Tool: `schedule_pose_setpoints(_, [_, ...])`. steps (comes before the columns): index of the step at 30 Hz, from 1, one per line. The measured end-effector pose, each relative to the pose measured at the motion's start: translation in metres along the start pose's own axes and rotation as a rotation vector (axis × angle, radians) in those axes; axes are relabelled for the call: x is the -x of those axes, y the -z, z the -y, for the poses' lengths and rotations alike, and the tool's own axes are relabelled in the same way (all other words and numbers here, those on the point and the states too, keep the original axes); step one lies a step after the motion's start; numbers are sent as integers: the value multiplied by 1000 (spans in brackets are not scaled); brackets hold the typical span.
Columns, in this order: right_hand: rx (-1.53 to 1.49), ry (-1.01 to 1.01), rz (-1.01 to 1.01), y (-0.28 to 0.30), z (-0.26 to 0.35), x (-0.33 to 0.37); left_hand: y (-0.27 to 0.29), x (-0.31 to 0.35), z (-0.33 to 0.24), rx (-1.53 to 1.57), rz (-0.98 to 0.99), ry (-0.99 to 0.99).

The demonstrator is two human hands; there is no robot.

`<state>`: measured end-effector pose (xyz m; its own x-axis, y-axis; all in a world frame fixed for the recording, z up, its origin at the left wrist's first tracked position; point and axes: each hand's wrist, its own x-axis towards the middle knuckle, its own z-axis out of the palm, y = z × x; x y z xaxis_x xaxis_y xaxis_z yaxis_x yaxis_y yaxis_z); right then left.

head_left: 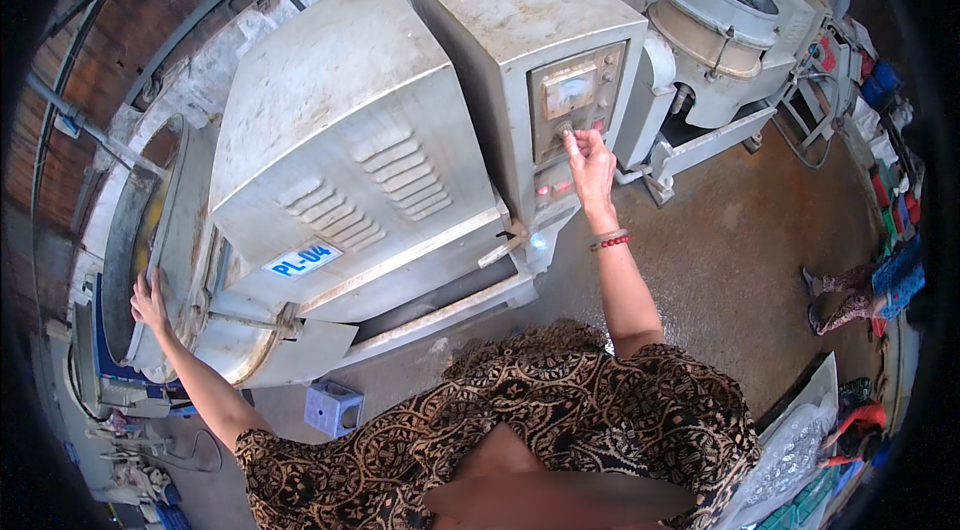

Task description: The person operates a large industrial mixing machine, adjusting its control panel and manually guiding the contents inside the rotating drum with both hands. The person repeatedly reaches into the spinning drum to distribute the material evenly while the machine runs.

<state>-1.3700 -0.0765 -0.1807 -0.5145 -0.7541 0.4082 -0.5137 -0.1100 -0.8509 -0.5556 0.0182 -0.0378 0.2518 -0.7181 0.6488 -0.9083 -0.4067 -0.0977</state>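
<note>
The operator stands at the machine, both arms extended. The right hand (592, 168) is raised to the control panel (607, 80) on the front face of the grey metal cabinet (520, 0). Its thumb and forefinger are drawn narrow at the small knob (565, 127), which sits below the analogue meter (570, 92); how firmly they grip it cannot be told from here. A red beaded bracelet (611, 242) encircles the right wrist.

The left hand (148, 304) rests at the rim of the round metal bowl (180, 230), at the far left of the assembly. Its fingers are spread moderately wide; whether they bear down on the rim cannot be told.

Between bowl and cabinet stands the louvred machine housing (340, 110), a white label (302, 261) fixed to its lower side. A second round-bowled machine (712, 40) is positioned beyond the cabinet, to the operator's right. A small purple stool (333, 408) stands on the concrete floor (690, 240), near the operator. At far right is a co-worker in blue (895, 280).
</note>
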Motion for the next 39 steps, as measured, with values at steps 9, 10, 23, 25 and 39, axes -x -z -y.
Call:
schedule_pose_setpoints(9, [41,6,-21,-1,4,1,0,-1,5,56,40,78])
schedule_pose_setpoints(10, [44,6,-17,0,5,1,0,-1,5,46,31,87])
schedule_pose_setpoints(23, [30,-4,23,4,22,9,24,1,-18,62,45,162])
schedule_pose_setpoints(25, [36,56,16,3,21,9,30,1,-22,61,80,184])
schedule_pose_setpoints(39, [81,86,-55,-3,17,9,27,-1,-11,124,94,162])
